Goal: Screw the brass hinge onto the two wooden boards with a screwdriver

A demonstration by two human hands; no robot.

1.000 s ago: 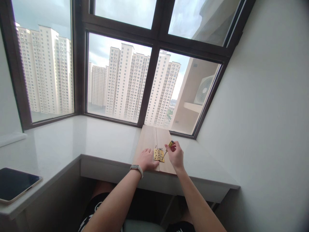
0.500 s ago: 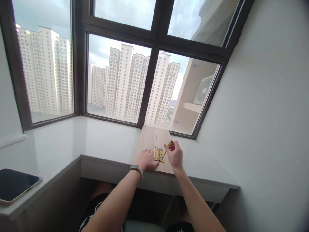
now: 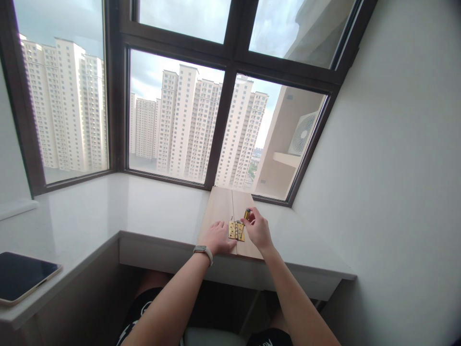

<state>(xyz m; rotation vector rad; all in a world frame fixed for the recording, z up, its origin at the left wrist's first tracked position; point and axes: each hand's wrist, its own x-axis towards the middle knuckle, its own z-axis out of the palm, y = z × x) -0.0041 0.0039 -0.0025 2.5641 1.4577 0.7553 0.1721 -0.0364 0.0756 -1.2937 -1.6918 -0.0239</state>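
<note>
A gold-coloured hinge [image 3: 236, 230] lies across the seam between two pale wooden boards [image 3: 222, 204]. My left hand [image 3: 218, 238] rests flat on the left board, fingers spread, with the thumb close to the hinge's lower edge. In my right hand [image 3: 258, 229] is a screwdriver [image 3: 247, 214] with a yellow and black handle. The hand is over the right board, and the screwdriver's shaft is mostly hidden near the right leaf of the hinge. Small dark screws seem to lie at the hinge's top edge, too small to make out well.
The boards lie on a white windowsill counter [image 3: 162, 206] that reaches the dark window frame [image 3: 165, 178]. A tablet [image 3: 27, 276] lies at the counter's left end. To the right stands a plain wall [image 3: 389, 144]. My legs are below the counter edge.
My right hand has moved slightly left, and the screwdriver has gone from leaning right to nearly upright over the hinge's right leaf. My left hand stays in place.
</note>
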